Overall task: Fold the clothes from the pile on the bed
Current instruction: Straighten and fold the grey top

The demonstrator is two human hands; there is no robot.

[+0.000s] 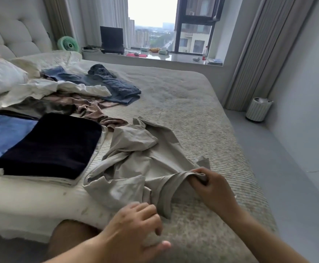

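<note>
A crumpled beige garment [136,160] lies on the bed [192,111] in front of me. My right hand [211,188] pinches its hem at the right side, fingers curled into the cloth. My left hand [134,226] hovers close to the garment's near edge with fingers loosely bent, holding nothing. Farther back on the left lies the loose pile: a brown piece [90,109], a dark olive piece [35,108], white cloth [60,88] and blue denim [117,86]. A folded dark navy item [50,145] and a folded blue item [1,135] lie at the left.
White pillows [1,76] and a padded headboard [12,33] are at the far left. A window ledge holds a laptop [112,40], a green fan [68,44] and small items. A striped bin [258,109] stands on the grey floor at the right.
</note>
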